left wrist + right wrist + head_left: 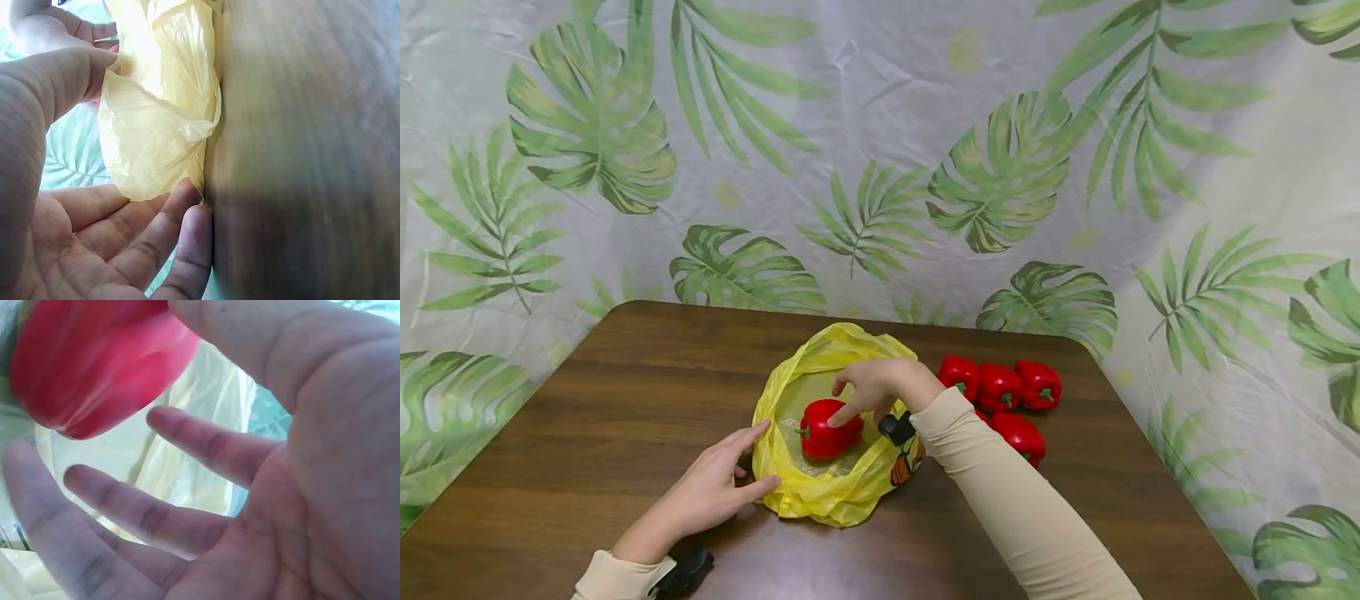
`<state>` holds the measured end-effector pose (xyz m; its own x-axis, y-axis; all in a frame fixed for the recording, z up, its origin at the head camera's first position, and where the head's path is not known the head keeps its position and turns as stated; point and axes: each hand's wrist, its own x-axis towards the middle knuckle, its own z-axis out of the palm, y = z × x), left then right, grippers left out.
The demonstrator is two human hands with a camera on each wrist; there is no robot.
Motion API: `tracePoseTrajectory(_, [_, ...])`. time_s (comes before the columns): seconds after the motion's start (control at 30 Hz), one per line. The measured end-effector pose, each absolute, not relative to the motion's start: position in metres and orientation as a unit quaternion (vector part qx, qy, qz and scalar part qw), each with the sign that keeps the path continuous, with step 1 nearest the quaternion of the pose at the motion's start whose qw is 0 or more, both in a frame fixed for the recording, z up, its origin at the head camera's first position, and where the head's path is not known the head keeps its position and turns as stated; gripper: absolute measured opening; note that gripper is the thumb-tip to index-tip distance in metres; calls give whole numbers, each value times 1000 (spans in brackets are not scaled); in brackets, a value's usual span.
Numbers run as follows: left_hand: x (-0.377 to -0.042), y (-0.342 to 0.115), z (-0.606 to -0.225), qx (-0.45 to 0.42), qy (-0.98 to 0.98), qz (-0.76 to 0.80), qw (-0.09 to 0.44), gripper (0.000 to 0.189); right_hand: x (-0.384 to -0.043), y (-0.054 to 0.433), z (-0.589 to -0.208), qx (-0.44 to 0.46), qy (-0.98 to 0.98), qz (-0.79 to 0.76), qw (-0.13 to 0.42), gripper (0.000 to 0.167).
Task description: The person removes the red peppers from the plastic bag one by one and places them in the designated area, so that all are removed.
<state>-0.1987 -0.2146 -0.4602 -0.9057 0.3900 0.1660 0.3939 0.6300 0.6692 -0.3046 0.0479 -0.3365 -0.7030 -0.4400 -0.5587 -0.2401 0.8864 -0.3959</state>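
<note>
A yellow plastic bag (831, 500) sits on the table with its mouth spread wide. Inside it lies one red bell pepper (827, 437), its green stem pointing left. My right hand (883, 383) is over the bag, fingers spread; the thumb touches the pepper's top. In the right wrist view, the pepper (94, 369) shows beside the thumb, with the other fingers apart from it. Against the bag's left side rests my left hand (718, 483), thumb and fingers spread along the rim. The left wrist view shows its extended fingers (134, 244) against the bag.
Several more red bell peppers (1000, 387) lie grouped right of the bag, partly hidden by the right sleeve (1000, 492). The brown wooden table (625, 400) ends at a leaf-patterned cloth (865, 125) behind.
</note>
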Motion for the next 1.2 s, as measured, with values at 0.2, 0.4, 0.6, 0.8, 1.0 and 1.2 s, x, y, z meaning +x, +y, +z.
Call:
tracePoseTrajectory(0.2, [-198, -214, -460, -216, -902, -373, 5, 82, -305, 48, -335, -169, 889, -200, 375, 54])
tracePoseTrajectory(0.4, [-198, -214, -460, -215, -902, -374, 4, 82, -311, 50, -340, -188, 877, -238, 373, 53])
tracePoseTrajectory(0.6, [-199, -214, -461, -213, -902, -376, 0, 82, -316, 50, -345, -222, 870, -258, 358, 56])
tracePoseTrajectory(0.8, [-198, -214, -460, -211, -902, -376, -4, 82, -320, 52, -349, -214, 862, -281, 364, 54])
tracePoseTrajectory(1.0, [-198, -214, -460, -212, -901, -377, -1, 82, -319, 48, -348, -181, 857, -288, 386, 67])
tracePoseTrajectory(1.2, [-199, -214, -460, -214, -901, -376, 1, 82, -320, 40, -353, -159, 850, -283, 414, 74])
